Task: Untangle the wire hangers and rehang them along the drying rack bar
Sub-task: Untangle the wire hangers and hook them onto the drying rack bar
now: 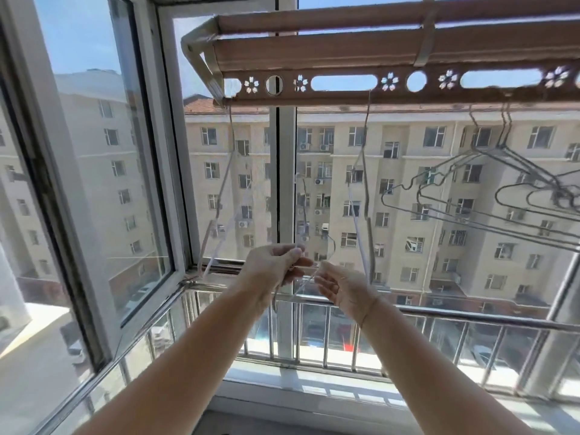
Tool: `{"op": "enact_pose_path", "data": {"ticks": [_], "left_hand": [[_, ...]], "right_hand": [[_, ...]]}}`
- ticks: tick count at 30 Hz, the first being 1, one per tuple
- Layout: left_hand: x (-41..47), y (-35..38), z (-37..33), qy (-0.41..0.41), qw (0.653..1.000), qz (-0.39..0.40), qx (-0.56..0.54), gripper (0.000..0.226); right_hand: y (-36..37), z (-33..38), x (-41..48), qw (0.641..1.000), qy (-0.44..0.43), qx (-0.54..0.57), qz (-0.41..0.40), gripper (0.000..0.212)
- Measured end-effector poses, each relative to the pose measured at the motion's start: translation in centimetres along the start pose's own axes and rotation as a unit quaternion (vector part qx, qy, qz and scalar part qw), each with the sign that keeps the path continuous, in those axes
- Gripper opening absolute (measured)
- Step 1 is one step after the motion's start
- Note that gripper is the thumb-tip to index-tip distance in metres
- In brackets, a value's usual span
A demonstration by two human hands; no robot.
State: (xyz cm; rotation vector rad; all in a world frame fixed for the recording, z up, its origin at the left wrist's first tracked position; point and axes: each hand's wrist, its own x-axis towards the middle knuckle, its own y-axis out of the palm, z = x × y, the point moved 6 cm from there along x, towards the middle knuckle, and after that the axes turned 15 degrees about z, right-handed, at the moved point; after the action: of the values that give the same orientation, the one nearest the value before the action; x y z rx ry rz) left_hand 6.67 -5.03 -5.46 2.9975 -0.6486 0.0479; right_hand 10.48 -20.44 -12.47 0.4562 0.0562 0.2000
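Nearest the camera, the left hand (pixel 273 265) was clenched around thin pale wire. The right hand (pixel 343 287), just beside it, had its fingers curled at the same strand. Whether it gripped or only steadied the strand could not be told.

Between them was the held hanger (pixel 306 282), below the rack bar's left half. Its visible run slanted from low on the left to high on the right. Its hook (pixel 333 244) curled upward just above the right hand. The rest of its outline was too faint to trace.

To do this step well, one hand should probably hold still while the other eases the loops apart. Forcing them could bend the wire.

Overhead ran the drying rack bar (pixel 345 97), pierced with slots and flower cut-outs. A pale hanger (pixel 219 196) hung at its left end, and a second (pixel 365 196) from the slot near the middle. Both were seen almost edge-on, with their long axes steeply downward. Towards the bar's right end hung a tangled grey cluster (pixel 489 196), its long axes roughly along the bar and dipping rightward.

Beyond these were the railing (pixel 439 318) and an apartment block (pixel 408 183).
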Motion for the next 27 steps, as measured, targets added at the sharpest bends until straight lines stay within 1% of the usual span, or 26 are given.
{"op": "enact_pose_path", "data": {"ticks": [1,2,3,5,7,8,9,10,13,14,16,19,22,25,27], "left_hand": [[-0.5,-0.6,1.2,-0.010,1.000,-0.003,0.018,0.016],[-1.0,-1.3,2.2,-0.019,0.999,-0.004,0.042,0.017],[-1.4,-1.9,3.1,-0.026,0.997,-0.001,0.069,0.017],[-2.2,-3.0,4.5,-0.038,0.991,0.007,0.130,0.018],[-2.7,-4.0,5.6,-0.048,0.980,0.015,0.193,0.019],[-2.8,-4.4,6.1,-0.054,0.974,0.020,0.219,0.019],[-2.8,-4.9,6.6,-0.060,0.968,0.025,0.241,0.018],[-2.7,-5.2,6.9,-0.063,0.964,0.031,0.258,0.018],[-2.4,-6.0,7.6,-0.061,0.944,0.059,0.320,0.016],[-2.2,-6.1,7.8,-0.058,0.936,0.073,0.340,0.016],[-1.9,-6.3,8.2,-0.052,0.925,0.093,0.365,0.015],[-1.4,-6.7,8.9,-0.047,0.919,0.105,0.377,0.015],[-1.0,-6.8,9.3,-0.035,0.918,0.106,0.381,0.014],[-0.4,-6.5,9.7,-0.027,0.919,0.099,0.381,0.015],[0.1,-6.1,9.9,-0.022,0.923,0.093,0.373,0.015]], "right_hand": [[-0.7,-0.5,-0.2,0.997,0.016,-0.073,-0.020,0.017],[-1.3,-1.0,-0.5,0.985,0.031,-0.162,-0.045,0.024],[-1.7,-1.3,-0.7,0.965,0.035,-0.251,-0.066,0.032],[-1.9,-1.0,-1.1,0.910,-0.011,-0.402,-0.104,0.042],[-1.9,-0.3,-1.6,0.852,-0.080,-0.500,-0.138,0.046],[-1.8,-0.1,-1.7,0.825,-0.103,-0.537,-0.138,0.045],[-1.5,0.0,-1.8,0.807,-0.118,-0.566,-0.119,0.044],[-1.1,-0.2,-1.7,0.800,-0.121,-0.582,-0.080,0.041],[0.1,-1.3,-1.7,0.788,-0.084,-0.607,0.056,0.041],[0.3,-1.4,-1.8,0.786,-0.071,-0.608,0.089,0.042],[0.5,-1.5,-1.9,0.800,-0.053,-0.582,0.135,0.038],[0.6,-1.8,-2.3,0.827,-0.023,-0.532,0.180,0.027],[0.2,-2.2,-2.7,0.853,0.028,-0.482,0.197,0.020],[0.0,-2.6,-3.2,0.854,0.067,-0.464,0.223,0.017],[0.1,-3.0,-3.4,0.865,0.087,-0.430,0.241,0.015]]}}
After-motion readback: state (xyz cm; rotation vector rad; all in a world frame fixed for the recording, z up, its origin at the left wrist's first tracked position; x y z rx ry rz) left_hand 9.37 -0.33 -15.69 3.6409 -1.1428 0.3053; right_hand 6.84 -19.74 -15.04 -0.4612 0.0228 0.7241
